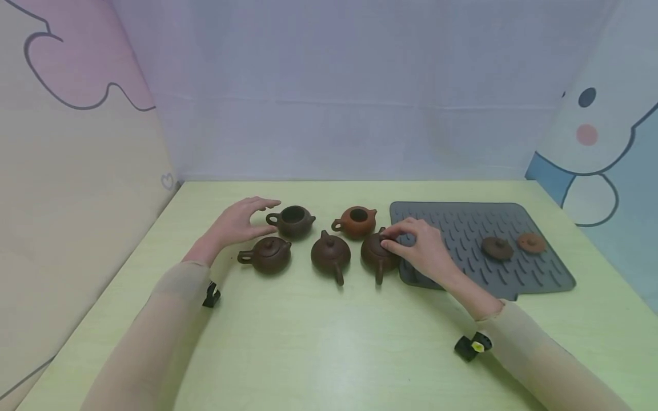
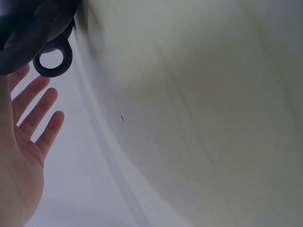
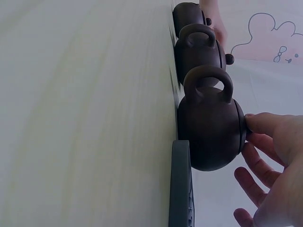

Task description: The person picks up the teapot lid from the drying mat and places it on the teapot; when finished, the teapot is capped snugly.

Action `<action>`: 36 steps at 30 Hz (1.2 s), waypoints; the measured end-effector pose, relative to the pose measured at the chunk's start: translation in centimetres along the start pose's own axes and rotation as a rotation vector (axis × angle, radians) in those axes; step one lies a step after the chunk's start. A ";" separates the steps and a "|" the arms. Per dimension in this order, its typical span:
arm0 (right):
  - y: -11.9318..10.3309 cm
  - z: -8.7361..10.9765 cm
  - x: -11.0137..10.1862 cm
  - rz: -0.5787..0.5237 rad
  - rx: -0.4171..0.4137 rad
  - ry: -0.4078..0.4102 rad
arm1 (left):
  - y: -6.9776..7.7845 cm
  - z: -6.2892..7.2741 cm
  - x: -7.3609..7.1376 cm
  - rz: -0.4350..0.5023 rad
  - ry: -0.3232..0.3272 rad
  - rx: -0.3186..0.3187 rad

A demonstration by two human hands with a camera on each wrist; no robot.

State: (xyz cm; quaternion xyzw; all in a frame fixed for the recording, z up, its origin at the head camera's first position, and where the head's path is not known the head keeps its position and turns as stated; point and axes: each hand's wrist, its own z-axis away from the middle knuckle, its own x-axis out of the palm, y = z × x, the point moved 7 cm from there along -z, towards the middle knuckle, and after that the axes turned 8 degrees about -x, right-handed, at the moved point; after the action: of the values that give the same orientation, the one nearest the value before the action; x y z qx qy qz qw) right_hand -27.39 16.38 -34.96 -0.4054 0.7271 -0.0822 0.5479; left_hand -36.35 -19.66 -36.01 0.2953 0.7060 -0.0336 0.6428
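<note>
My right hand [image 1: 424, 248] pinches the lid of a dark brown teapot [image 1: 374, 258], which stands at the right of the front row. In the right wrist view the thumb and fingertips meet at that lid [image 3: 242, 126] and cover its knob. The lid sits on the pot. Fingers extended and apart, my left hand [image 1: 235, 222] hovers beside a dark lidless teapot [image 1: 295, 230] and holds nothing. Just below that hand is a small lidded teapot [image 1: 269, 260]. Another lidded teapot [image 1: 329, 257] stands mid-row, its handle toward me.
Behind the front row is a reddish-brown lidless teapot [image 1: 357, 230]. A grey ridged mat [image 1: 447, 228] lies on the right, bearing a dark lid [image 1: 497, 249] and an orange-brown lid [image 1: 532, 243]. The light table [image 1: 319, 342] meets a pale cloth backdrop [image 1: 334, 137].
</note>
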 end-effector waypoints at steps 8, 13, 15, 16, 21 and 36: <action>0.0 0.0 0.0 -0.005 -0.012 0.007 | 0.3 -0.6 0.6 -0.010 -0.058 0.010; 0.1 -0.1 0.1 -0.004 -0.008 0.003 | 0.5 -0.7 0.7 -0.016 -0.059 0.017; 0.1 -0.1 0.1 -0.002 -0.002 0.001 | 0.5 -0.8 0.7 0.001 -0.056 0.020; 0.1 -0.1 0.1 -0.001 0.000 0.001 | 0.5 -0.8 0.8 0.013 -0.056 0.022; 0.1 0.0 0.1 -0.002 0.006 -0.001 | 0.0 -0.9 1.3 0.095 -0.091 0.003; 0.7 0.8 -0.8 0.011 0.014 0.012 | -0.1 -0.4 1.7 0.133 -0.171 -0.098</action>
State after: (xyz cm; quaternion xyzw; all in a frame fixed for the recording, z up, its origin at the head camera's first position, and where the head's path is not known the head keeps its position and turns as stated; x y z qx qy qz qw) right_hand -26.98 17.69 -35.12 -0.3969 0.7319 -0.0866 0.5470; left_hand -36.75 -18.90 -37.51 0.3057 0.6281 0.0188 0.7153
